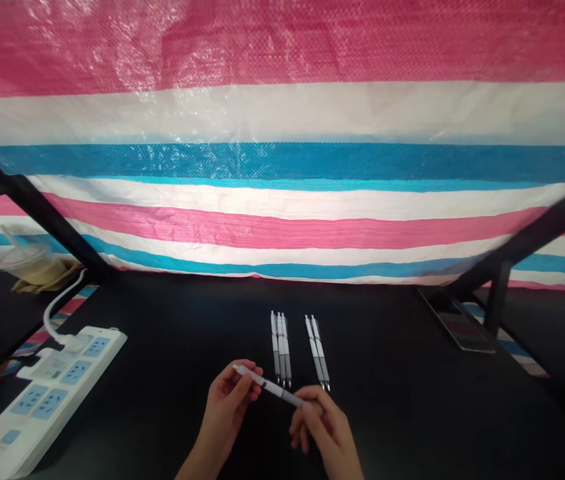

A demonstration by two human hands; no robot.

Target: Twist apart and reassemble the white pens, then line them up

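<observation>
Between my two hands a white pen with a grey grip (272,388) is held slanting, its clicker end up at the left. My left hand (229,400) pinches the clicker end between thumb and fingers. The grey tip end is in the closed fingers of my right hand (321,421), which hide the tip. Just beyond the hands, a group of three like pens (281,343) lies side by side on the black table (202,320). To their right rests a pair of the same pens (317,350), tips toward me.
At the left lies a white power strip (57,393) with a plug and cord. A phone (455,320) lies at the right by a black frame bar (507,260). A striped sheet (282,160) hangs behind the table. Far left stands a plastic cup (27,260).
</observation>
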